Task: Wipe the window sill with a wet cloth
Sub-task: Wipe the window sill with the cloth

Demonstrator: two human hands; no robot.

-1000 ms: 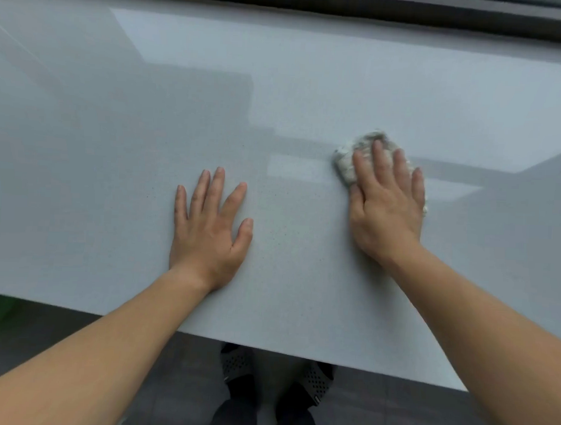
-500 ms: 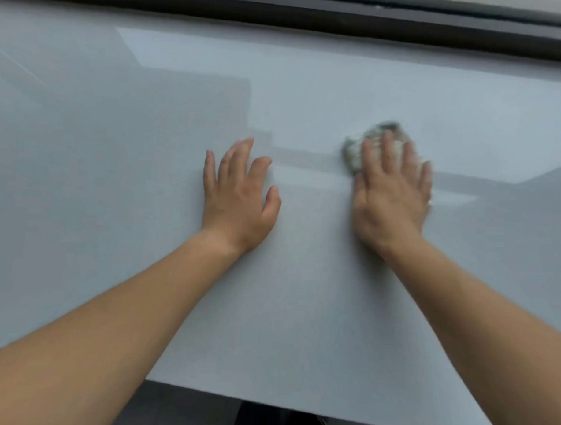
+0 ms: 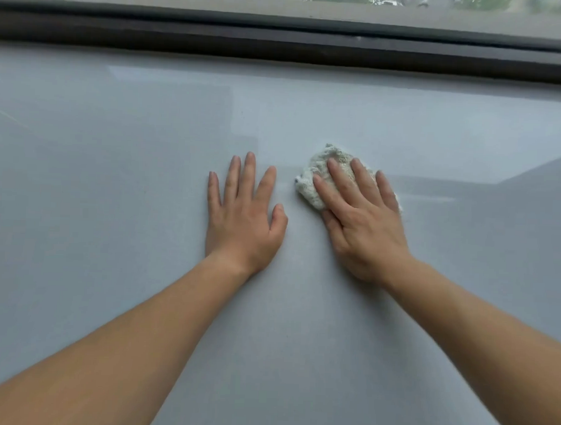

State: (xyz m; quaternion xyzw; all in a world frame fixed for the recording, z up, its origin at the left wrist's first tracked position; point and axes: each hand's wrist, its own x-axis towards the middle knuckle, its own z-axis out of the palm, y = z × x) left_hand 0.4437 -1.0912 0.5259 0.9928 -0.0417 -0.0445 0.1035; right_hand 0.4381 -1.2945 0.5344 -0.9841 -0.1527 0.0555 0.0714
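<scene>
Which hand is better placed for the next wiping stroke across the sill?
Right. The right hand lies flat on the cloth, pressing it to the window sill. The left hand rests flat on the sill beside it, holding nothing.

nubby terry cloth, glossy smooth sill

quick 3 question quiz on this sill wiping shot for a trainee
1. True or false: the left hand lies flat on the sill and holds nothing.
2. Which hand presses on the cloth? A) left B) right C) both
3. Fill in: along the sill's far edge runs the dark window ____.
Key: 1 true. 2 B, the right hand, fingers straight. 3 frame.
</scene>
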